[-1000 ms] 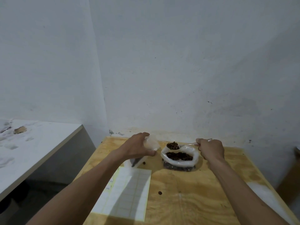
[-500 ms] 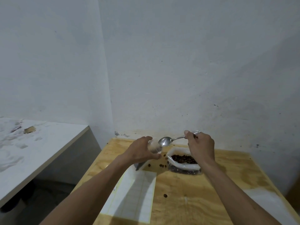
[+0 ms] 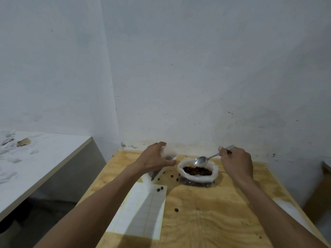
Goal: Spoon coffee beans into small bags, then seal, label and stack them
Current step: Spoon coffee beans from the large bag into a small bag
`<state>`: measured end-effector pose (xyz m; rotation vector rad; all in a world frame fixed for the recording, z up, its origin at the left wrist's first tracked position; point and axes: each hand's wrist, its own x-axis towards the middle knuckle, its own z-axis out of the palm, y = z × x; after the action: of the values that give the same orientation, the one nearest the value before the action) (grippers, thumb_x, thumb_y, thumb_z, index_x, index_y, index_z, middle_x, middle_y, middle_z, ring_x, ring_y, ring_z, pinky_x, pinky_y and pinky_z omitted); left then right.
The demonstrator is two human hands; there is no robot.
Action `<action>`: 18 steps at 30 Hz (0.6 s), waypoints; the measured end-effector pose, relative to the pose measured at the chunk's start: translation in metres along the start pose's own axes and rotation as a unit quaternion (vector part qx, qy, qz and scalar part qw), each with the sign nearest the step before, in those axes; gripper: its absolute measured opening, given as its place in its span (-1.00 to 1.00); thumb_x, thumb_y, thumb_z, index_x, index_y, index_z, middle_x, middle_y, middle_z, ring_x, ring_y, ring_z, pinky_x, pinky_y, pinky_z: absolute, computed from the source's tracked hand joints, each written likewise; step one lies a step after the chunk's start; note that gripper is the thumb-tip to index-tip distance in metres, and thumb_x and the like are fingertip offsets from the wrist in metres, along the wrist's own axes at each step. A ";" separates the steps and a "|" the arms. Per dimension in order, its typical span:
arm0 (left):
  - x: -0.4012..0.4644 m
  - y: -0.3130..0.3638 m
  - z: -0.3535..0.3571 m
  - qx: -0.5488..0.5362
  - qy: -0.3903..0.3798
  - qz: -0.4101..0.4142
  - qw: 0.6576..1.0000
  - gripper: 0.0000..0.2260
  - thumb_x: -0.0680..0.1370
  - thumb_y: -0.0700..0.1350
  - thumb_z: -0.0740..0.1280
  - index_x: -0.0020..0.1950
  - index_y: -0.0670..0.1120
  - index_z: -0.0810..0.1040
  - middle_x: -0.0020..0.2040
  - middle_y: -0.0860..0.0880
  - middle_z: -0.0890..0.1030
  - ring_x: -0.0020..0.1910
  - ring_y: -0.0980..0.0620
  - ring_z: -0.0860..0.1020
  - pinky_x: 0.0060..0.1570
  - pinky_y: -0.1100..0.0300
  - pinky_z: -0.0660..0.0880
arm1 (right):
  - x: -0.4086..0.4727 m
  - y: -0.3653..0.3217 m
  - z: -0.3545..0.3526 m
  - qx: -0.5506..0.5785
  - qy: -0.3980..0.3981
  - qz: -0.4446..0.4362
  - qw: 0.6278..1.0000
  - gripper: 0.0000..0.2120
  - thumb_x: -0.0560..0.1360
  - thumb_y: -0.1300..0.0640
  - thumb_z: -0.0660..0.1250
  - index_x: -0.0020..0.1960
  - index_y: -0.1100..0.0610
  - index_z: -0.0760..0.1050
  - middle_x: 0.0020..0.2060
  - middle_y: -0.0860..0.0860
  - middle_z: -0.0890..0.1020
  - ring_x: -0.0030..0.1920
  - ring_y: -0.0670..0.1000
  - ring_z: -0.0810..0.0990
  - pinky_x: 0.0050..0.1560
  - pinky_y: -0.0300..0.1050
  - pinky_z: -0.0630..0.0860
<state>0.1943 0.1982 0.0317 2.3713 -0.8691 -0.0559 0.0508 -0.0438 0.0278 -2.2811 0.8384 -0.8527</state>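
The pale plywood table [image 3: 206, 212] set against the white wall carries everything, and on its near left lies a white sheet of gridded labels [image 3: 143, 208] with two stray beans on its far edge. Further back stands the big clear plastic bag of dark coffee beans [image 3: 198, 171], its rolled mouth open. The left hand [image 3: 155, 159] grips a small clear plastic bag [image 3: 168, 155] upright just left of the big one, fingers curled round it. The right hand [image 3: 236, 162] pinches the handle of a metal spoon [image 3: 206, 159], whose bowl has swung back from the small bag's mouth, where it was half a second ago, and now hangs empty over the bean supply. That suggests one spoonful is delivered and another scoop is coming, so filling is still early; how full the small bag is cannot be told. Loose coffee beans [image 3: 176, 209] are scattered between the bags and nearer the viewer, and they could get under the labels later.
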 end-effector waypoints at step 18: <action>-0.001 0.026 -0.007 -0.330 -0.025 -0.013 0.944 -0.57 0.48 0.17 0.36 0.02 -0.21 0.59 -0.04 -0.08 0.60 -0.02 -0.05 0.54 -0.04 0.10 0.41 | -0.023 0.008 0.014 -0.141 -0.085 0.078 0.983 -0.30 0.47 -0.49 0.15 -0.44 0.12 0.42 -0.49 0.00 0.53 -0.49 0.04 0.49 -0.41 -0.19 0.34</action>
<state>0.1798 0.1869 0.0522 1.7537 -0.6995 -0.3630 0.0447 -0.0288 0.0052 -2.4463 1.1006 -0.4851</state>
